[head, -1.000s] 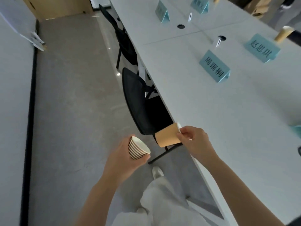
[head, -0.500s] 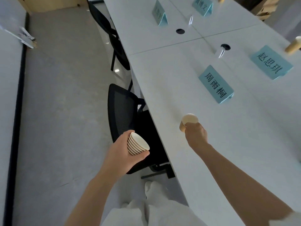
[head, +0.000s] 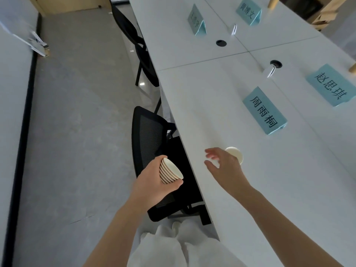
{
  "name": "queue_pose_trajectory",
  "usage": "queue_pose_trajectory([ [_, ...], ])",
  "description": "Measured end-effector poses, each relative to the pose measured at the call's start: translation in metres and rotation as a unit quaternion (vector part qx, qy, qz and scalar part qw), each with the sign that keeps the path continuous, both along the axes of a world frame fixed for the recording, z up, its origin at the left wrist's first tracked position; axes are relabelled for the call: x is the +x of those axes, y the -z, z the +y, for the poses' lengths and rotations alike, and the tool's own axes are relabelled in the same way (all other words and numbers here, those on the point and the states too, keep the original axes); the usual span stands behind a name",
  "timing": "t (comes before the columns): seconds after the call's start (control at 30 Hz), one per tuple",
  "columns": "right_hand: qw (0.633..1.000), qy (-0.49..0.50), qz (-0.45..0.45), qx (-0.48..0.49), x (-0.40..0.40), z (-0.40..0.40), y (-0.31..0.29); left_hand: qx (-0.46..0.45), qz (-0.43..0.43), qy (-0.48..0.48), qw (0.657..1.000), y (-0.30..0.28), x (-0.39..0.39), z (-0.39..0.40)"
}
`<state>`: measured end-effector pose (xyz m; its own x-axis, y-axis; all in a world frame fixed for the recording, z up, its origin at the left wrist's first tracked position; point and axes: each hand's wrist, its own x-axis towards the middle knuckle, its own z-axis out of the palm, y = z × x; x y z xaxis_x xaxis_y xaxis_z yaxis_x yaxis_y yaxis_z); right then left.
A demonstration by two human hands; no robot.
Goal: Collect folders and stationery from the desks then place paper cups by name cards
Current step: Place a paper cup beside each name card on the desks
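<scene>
Your left hand (head: 154, 182) is wrapped around a nested stack of paper cups (head: 170, 171), fingers behind and thumb curled under the rims, with the stack tilted so the open mouths face up and to the right. It hangs over the black mesh chair (head: 148, 147) that is tucked under the white desk (head: 212, 105), just left of the desk's edge.

To the right of that hand, your right hand (head: 224, 166) is over the desk with its fingers spread and loose, gripping nothing. A single paper cup (head: 236, 154) stands upright on the desk just past the knuckles of your right hand, partly hidden by it; whether skin touches the cup cannot be told.

Further out and to the right of your right hand stands a teal name card (head: 264, 110) with dark characters, with the cup on the near side of it and clearly apart from it. Right of that card is a second teal name card (head: 331, 85), close to the frame edge. Two more teal cards (head: 196, 20) sit far ahead of your hands on the next desk section.
</scene>
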<state>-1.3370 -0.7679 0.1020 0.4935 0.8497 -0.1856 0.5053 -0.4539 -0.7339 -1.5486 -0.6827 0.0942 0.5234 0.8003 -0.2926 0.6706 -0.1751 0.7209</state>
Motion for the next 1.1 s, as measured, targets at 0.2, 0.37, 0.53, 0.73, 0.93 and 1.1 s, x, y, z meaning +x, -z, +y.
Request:
queue_pose_trajectory([
  [0.2,0.971,-0.147,0.186,-0.042,-0.066,0.038,-0.044,0.024,0.02,0.004,1.0,-0.005,-0.018,0.016],
  [0.37,0.965,-0.199,0.151,-0.075,-0.104,0.073,-0.04,0.019,0.013,-0.016,1.0,0.0,-0.053,0.037],
  [0.53,0.966,-0.214,0.119,-0.081,-0.158,0.125,-0.039,-0.021,-0.008,-0.068,0.997,0.001,-0.105,0.076],
  [0.73,0.969,-0.207,0.108,-0.079,-0.232,0.206,-0.042,0.0,0.023,-0.073,0.997,-0.011,-0.188,0.15],
  [0.93,0.971,-0.128,0.194,-0.06,-0.282,0.272,-0.045,0.007,0.03,-0.071,0.997,-0.013,-0.258,0.223],
  [1.1,0.968,-0.104,0.223,-0.054,-0.296,0.313,-0.041,0.015,0.027,-0.056,0.998,-0.012,-0.275,0.278],
])
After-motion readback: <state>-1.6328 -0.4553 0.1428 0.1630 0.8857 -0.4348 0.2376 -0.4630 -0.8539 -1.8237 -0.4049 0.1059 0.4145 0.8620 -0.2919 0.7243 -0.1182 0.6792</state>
